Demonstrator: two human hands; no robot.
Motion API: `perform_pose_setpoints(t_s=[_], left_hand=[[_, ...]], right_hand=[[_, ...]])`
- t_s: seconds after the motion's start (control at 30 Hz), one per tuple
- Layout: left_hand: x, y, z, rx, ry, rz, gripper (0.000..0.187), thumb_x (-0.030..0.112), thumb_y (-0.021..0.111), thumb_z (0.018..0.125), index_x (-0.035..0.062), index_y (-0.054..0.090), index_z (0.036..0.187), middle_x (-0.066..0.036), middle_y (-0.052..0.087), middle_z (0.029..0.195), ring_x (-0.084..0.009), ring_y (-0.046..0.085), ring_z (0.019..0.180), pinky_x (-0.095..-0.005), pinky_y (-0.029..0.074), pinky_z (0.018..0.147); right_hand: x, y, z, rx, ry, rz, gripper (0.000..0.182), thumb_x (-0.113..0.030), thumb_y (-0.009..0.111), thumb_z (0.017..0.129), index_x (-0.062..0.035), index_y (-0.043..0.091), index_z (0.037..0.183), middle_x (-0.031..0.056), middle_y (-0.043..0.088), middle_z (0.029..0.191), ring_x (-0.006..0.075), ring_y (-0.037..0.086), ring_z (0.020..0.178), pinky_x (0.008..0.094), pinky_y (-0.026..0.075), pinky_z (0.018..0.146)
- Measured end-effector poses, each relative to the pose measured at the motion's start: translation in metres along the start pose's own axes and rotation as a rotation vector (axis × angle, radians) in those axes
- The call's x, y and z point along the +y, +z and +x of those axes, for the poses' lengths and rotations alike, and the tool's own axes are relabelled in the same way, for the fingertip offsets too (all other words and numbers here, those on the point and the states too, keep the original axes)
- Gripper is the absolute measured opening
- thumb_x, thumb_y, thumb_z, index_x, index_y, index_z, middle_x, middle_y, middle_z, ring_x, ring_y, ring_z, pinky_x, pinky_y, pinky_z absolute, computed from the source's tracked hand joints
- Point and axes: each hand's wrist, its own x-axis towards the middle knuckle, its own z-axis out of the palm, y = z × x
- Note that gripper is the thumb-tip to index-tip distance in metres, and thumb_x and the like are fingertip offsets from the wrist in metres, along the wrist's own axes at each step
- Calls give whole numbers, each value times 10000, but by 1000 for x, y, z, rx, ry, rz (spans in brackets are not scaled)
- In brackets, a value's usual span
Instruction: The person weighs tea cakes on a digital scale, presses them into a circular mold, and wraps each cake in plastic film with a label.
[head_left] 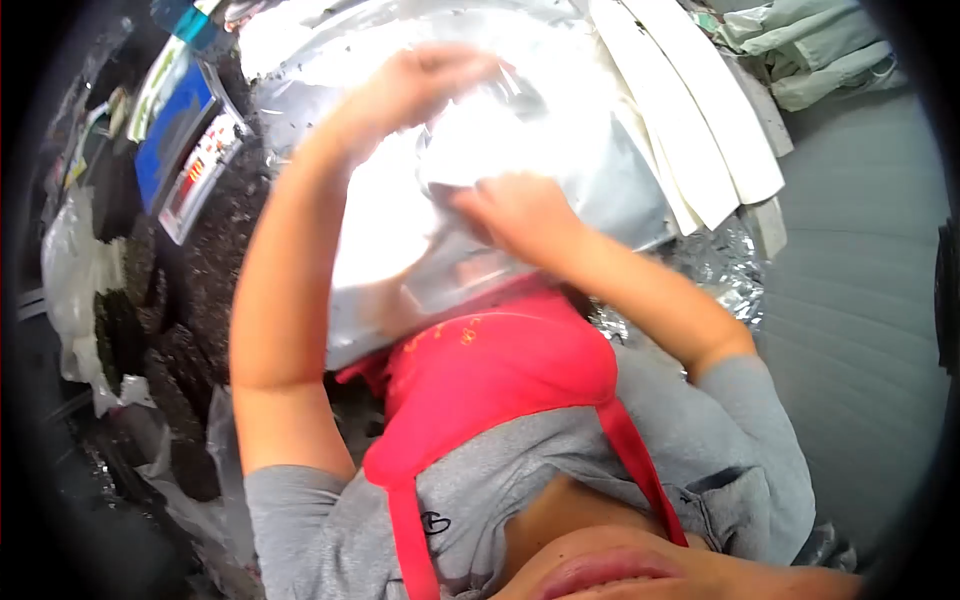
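Observation:
In front of the red apron (500,360) lies a shiny, pale plastic sheet (610,190), washed out by glare. Over its far part is my left hand (435,80), blurred, fingers closed and bent toward the right. My right hand (525,215) is nearer the body, with its fingers pinched together and pointing left. Between the two hands bulges a thin, glossy plastic bag (480,145), its edges lost in the bright light. The fingertips of both hands are right at this bag.
Long white folded strips (690,110) lie to the right, with crumpled clear plastic (710,280) below them. Pale green cloth-like bundles (810,50) sit at the far right. On the left are a blue panel (175,130), a digital display with red figures (200,175) and loose plastic film (80,270).

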Motion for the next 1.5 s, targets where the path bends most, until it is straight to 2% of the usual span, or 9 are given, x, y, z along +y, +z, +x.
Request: perform_pose_setpoints(t_s=[0.13, 0.2, 0.3, 0.43, 0.6, 0.77, 1.07, 1.2, 1.5], left_hand=[[-41, 16, -8, 134, 216, 184, 225, 226, 663, 963, 107, 745, 1136, 4, 700, 836, -69, 569, 732, -217, 471, 663], [-38, 9, -6, 185, 324, 302, 213, 165, 679, 948, 61, 732, 1127, -52, 729, 917, -95, 622, 809, -260, 508, 739], [-86, 34, -14, 297, 293, 271, 220, 199, 650, 937, 138, 725, 1134, -113, 697, 960, -246, 646, 835, -370, 517, 745], [-164, 96, -70, 157, 482, 541, 429, 205, 716, 873, 212, 650, 1298, -95, 641, 965, -303, 603, 846, -407, 501, 762], [-103, 43, -39, -105, -42, -206, 420, 257, 628, 977, 116, 582, 1370, -51, 669, 879, -122, 615, 712, -273, 507, 682], [-69, 22, -25, 375, -128, -384, 269, 244, 590, 992, 106, 659, 1211, -58, 695, 858, -122, 654, 730, -272, 524, 653], [-146, -119, -193, 1137, -264, 873, 225, 183, 649, 908, 106, 722, 1106, -84, 721, 1078, -270, 687, 938, -391, 547, 793], [-225, -266, -259, 1124, -563, 1537, 1104, 555, 821, 686, 137, 272, 1547, -274, 309, 1546, -465, 362, 1385, -564, 339, 1100], [-296, -360, -320, 848, -825, 1147, 948, 400, 781, 787, 292, 245, 1561, -170, 427, 1511, -380, 476, 1329, -475, 420, 1076]], right_hand=[[68, 47, 139, -378, 418, -36, 556, -200, 554, 881, -95, 496, 1424, 173, 640, 1166, 328, 576, 1140, 452, 378, 1057], [72, 76, 129, 224, 139, -374, 525, -268, 576, 902, -97, 511, 1395, 168, 599, 1268, 301, 566, 1222, 463, 392, 1079], [13, 112, 12, -653, 141, 151, 465, -172, 472, 953, -7, 466, 1388, 229, 502, 1399, 332, 485, 1307, 410, 371, 1114], [21, -28, 25, -593, 185, 642, 466, -300, 559, 952, -110, 541, 1377, 121, 508, 1439, 275, 498, 1313, 431, 314, 1151], [278, -76, 120, 67, 273, 184, 278, -165, 654, 941, -59, 674, 1198, 58, 717, 1120, 155, 675, 1009, 299, 525, 873], [658, -23, 78, -397, 548, 282, 525, -378, 524, 1004, -68, 511, 1428, 125, 576, 1389, 267, 558, 1230, 334, 426, 1039], [593, -86, 86, -287, 860, -322, 543, -398, 393, 1041, -45, 469, 1446, 162, 506, 1459, 334, 474, 1346, 355, 367, 1089], [303, -84, 145, 87, 330, -282, 357, -164, 554, 962, -44, 601, 1294, 141, 625, 1282, 276, 614, 1160, 342, 481, 974], [111, -8, 133, -263, 326, 89, 292, -159, 468, 1042, -43, 680, 1205, 145, 620, 1331, 325, 544, 1264, 400, 386, 1070]])
